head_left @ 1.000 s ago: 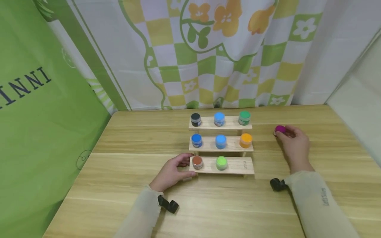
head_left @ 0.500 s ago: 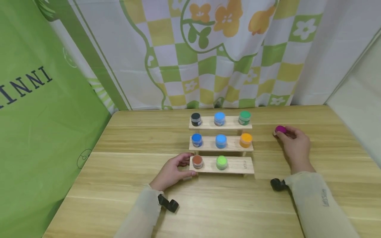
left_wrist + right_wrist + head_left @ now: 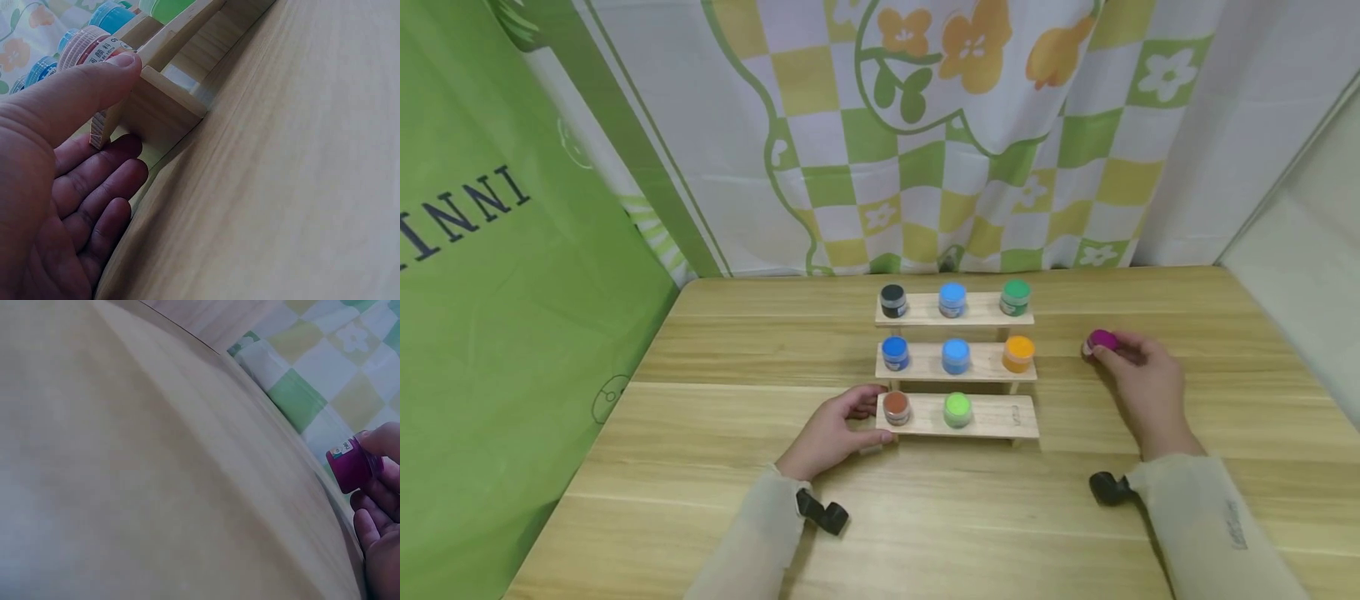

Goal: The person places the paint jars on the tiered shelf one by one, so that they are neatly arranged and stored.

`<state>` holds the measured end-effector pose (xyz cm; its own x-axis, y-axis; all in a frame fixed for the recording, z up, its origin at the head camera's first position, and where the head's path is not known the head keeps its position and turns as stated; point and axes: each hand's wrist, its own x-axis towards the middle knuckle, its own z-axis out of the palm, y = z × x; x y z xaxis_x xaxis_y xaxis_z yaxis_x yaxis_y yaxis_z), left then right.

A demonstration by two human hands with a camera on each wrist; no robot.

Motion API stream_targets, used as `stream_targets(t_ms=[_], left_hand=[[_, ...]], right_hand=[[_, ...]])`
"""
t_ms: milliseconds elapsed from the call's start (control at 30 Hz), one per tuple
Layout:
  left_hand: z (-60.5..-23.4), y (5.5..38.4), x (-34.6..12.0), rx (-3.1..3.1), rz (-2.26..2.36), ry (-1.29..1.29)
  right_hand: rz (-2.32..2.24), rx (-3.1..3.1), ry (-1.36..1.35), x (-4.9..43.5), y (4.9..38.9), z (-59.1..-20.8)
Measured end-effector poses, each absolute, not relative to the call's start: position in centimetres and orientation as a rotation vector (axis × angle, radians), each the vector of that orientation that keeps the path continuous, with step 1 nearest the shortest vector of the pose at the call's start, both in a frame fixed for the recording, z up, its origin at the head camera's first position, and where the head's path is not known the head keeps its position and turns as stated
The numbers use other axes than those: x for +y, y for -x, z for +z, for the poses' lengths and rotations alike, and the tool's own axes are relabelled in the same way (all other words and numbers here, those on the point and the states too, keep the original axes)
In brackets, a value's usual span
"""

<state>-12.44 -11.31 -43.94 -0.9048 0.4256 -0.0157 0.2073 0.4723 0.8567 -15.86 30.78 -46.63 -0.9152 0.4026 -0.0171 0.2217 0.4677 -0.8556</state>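
A three-tier wooden display rack (image 3: 992, 414) stands mid-table, bearing small paint jars. My left hand (image 3: 831, 433) holds the left end of its lowest tier; in the left wrist view the thumb lies over the board's end and the fingers (image 3: 119, 178) curl below. Beside that thumb sits a brown paint jar (image 3: 897, 408), with a lime-green jar (image 3: 957, 409) to its right. Off to the rack's right, my right hand (image 3: 1142, 379) pinches a purple paint jar (image 3: 1102, 340) between thumb and fingers. The right wrist view shows this jar (image 3: 350, 469) tilted, its label facing outward.
On the middle tier are a dark blue jar (image 3: 895, 354), a light blue jar (image 3: 956, 356) and an orange jar (image 3: 1018, 354). The top tier bears black (image 3: 892, 302), light blue (image 3: 952, 300) and green (image 3: 1015, 298) jars. A patterned curtain (image 3: 925, 167) hangs behind the table.
My right hand has shifted slightly toward the front of the table, carrying the purple paint jar along. The left hand stays at the rack's lowest tier.
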Motion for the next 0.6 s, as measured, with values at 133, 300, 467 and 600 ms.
stream_targets(t_ms=[133,300,467,600], left_hand=[[-45.1,12.9,-11.5,2.49,1.412,-0.525],[-47.0,13.6,-12.0,2.498,1.413,-0.532],[-47.4,13.8,-12.1,2.495,1.426,-0.562],[-47.4,13.9,-12.1,2.495,1.422,-0.553]], right_hand=[[1.427,-2.55,0.486,30.6,15.0,-46.7],[1.447,-2.6,0.433,30.1,13.9,-46.7],[1.426,-2.65,0.404,29.8,12.9,-46.5],[1.423,-2.668,0.371,29.7,12.4,-46.6]])
